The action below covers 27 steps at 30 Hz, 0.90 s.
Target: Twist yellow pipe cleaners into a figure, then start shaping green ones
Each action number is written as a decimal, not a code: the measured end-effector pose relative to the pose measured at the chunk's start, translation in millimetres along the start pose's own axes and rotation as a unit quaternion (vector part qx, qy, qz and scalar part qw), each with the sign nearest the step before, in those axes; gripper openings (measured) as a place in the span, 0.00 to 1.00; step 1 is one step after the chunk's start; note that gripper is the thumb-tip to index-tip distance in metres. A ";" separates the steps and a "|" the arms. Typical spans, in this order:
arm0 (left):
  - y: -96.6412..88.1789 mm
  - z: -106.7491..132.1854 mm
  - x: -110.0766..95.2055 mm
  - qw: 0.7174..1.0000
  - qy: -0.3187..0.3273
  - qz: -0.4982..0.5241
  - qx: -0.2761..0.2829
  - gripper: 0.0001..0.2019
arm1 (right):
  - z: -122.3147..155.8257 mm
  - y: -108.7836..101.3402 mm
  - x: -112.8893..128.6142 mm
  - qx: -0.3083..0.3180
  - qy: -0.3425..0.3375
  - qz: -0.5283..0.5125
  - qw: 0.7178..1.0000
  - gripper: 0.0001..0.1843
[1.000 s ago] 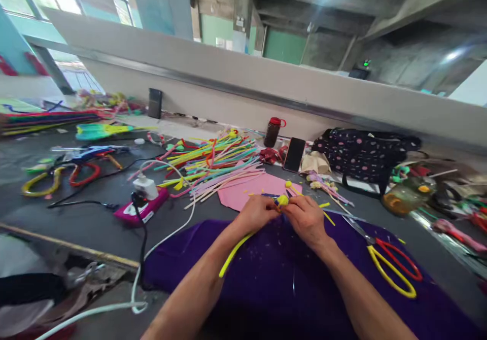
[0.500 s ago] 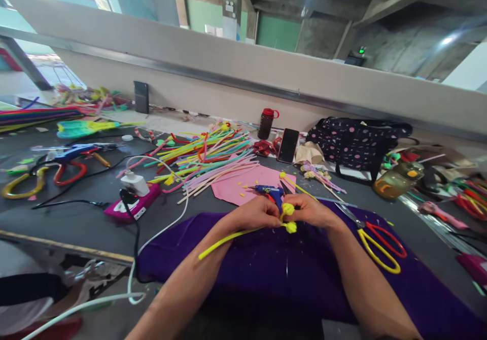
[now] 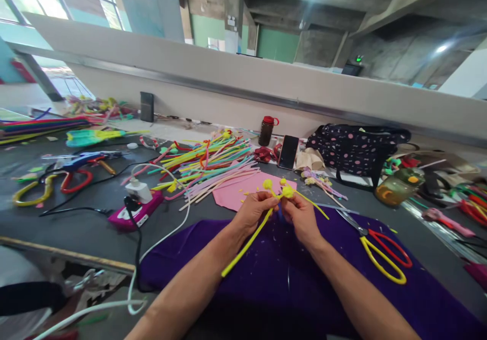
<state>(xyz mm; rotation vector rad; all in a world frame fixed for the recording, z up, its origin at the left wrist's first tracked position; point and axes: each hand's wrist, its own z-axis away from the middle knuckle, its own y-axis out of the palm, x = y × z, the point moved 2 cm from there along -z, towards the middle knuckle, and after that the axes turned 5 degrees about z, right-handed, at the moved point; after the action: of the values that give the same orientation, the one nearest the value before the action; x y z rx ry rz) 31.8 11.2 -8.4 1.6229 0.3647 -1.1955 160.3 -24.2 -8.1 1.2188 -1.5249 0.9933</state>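
My left hand point(image 3: 253, 211) pinches a yellow fuzzy pipe cleaner point(image 3: 246, 247), whose long tail hangs down toward me over the left wrist. Two yellow balled tips, one a round bud point(image 3: 268, 183) and the other a curled knot point(image 3: 287, 192), stick up above the fingers. My right hand point(image 3: 304, 221) is closed on the same piece, just below the knot. Between and behind the hands, only a bit of a blue glue gun shows. A second yellow stem point(image 3: 314, 204) lies on the table beyond my right hand.
Red-and-yellow-handled scissors point(image 3: 386, 253) lie right on the purple cloth point(image 3: 182, 248). Left stands a magenta power strip point(image 3: 139, 212) with cords. Behind are a pink sheet point(image 3: 228, 190), loose colored pipe cleaners point(image 3: 213, 160), a phone point(image 3: 288, 152), bottles and a dark patterned bag point(image 3: 350, 149).
Both hands have turned the yellow piece so its balled tips now point up and away, instead of right. Its tail swings lower, and the glue gun is more covered.
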 end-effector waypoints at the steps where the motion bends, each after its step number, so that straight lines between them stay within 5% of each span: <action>1: -0.2 -0.7 0.3 1.000 0.014 0.004 -0.021 0.12 | 1.5 1.9 0.6 -0.009 -0.008 0.017 1.000 0.08; 12: -4.0 -0.2 1.2 0.976 0.109 -0.139 -0.125 0.13 | 3.1 2.5 6.2 -0.021 -0.138 0.199 0.970 0.09; 27: -1.4 -3.9 9.0 0.991 0.018 -0.006 -0.132 0.13 | 6.8 4.0 12.9 -0.005 -0.209 0.273 0.939 0.08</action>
<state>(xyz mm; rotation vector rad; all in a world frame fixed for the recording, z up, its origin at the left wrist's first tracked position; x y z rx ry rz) 36.9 12.2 -16.8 1.4167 0.5327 -1.0777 154.1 -33.0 2.5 1.0601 -2.2831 1.1135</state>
